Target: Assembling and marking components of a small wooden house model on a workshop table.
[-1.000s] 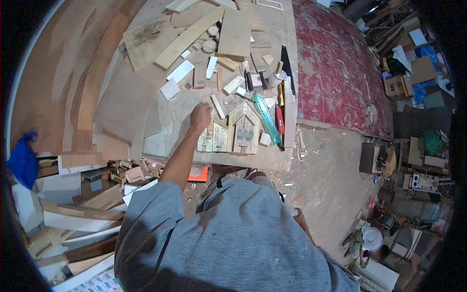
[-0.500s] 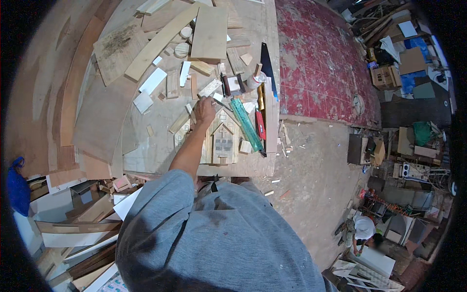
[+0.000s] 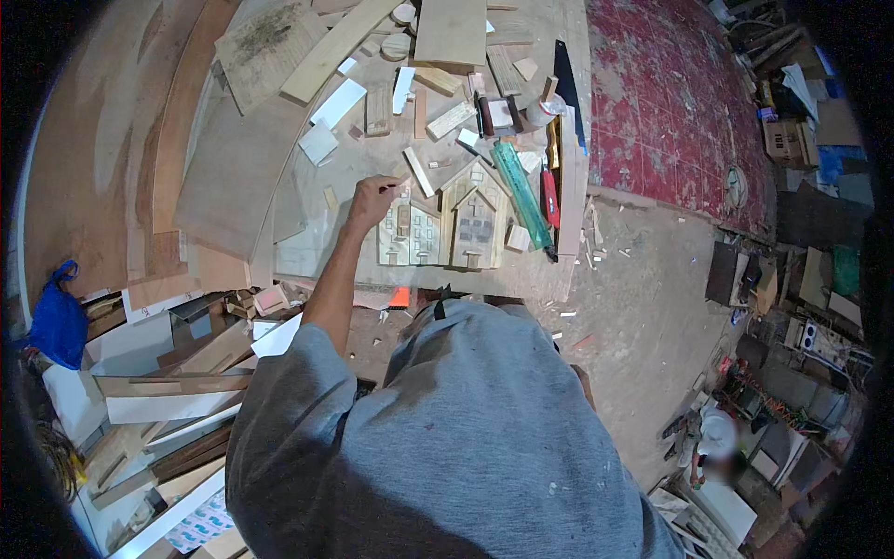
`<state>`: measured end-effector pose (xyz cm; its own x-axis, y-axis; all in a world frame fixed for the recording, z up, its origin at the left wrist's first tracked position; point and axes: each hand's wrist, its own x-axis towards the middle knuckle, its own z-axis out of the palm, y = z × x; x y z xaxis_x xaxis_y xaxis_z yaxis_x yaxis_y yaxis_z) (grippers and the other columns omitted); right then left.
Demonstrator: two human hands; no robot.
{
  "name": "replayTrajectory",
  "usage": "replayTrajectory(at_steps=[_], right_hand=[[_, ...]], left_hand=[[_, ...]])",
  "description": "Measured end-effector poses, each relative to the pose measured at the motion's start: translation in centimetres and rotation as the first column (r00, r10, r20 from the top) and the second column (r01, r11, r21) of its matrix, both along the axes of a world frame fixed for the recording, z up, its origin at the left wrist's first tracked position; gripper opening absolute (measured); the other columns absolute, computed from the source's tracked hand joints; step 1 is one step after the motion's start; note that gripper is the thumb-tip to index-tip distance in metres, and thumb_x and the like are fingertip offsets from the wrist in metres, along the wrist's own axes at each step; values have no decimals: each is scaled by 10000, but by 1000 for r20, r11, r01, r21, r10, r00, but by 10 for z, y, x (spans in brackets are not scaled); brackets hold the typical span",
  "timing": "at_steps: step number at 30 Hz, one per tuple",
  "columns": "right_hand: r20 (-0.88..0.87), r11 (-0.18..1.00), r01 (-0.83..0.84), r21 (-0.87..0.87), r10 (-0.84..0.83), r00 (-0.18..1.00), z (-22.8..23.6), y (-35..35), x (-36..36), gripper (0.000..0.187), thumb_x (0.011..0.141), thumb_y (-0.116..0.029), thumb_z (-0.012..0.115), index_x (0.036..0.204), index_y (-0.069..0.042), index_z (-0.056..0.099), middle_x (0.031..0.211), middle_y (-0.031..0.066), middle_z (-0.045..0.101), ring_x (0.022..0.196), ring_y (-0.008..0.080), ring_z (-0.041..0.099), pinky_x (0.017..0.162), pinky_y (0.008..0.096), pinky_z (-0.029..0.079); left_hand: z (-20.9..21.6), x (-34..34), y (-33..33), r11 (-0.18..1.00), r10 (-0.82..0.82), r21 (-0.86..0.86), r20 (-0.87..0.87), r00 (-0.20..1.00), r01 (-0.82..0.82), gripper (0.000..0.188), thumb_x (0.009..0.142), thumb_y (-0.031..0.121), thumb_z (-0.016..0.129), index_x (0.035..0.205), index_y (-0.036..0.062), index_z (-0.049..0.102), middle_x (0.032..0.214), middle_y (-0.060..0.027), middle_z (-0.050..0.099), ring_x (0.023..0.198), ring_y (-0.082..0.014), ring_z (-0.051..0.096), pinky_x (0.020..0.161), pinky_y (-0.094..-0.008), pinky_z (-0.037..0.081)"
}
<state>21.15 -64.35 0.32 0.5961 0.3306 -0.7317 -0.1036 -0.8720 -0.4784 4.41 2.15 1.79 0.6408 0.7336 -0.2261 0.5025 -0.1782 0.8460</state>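
My left hand [image 3: 374,197] hovers over the workbench, just left of a small wooden house front. Its fingertips are pinched together beside the upper left edge of the house; whatever they hold, if anything, is too small to make out. The lower house section [image 3: 425,238] has rows of little window blocks and lies against a taller gabled section [image 3: 477,224] with a grey window panel. A pale wooden strip [image 3: 418,171] rests at a slant above them, close to my fingers. My right hand is out of sight, hidden beyond my shirt.
Right of the house lie a green translucent ruler [image 3: 521,195], a red cutter [image 3: 549,197] and a handsaw [image 3: 566,88]. A white cup [image 3: 542,112] stands near the ruler. Boards and offcuts [image 3: 452,35] cover the bench's far side. Another person [image 3: 717,438] works at far lower right.
My left hand has moved left and toward me, from above the gabled section to beside the lower section, uncovering its windows. The whole view has shifted, with the bench now higher and further right.
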Motion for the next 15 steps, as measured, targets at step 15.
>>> replayTrajectory(at_steps=[15], right_hand=[[-106,989,147,18,-144,984,39,40,-53,330,887,-117,541,1177,12,634,1058,199,697,939,264,669,803,368,520]], left_hand=[[-1,-14,-1,868,-410,259,-103,906,423,196,843,-8,611,1019,-49,689,969,-235,658,891,-360,651,787,-395,508]])
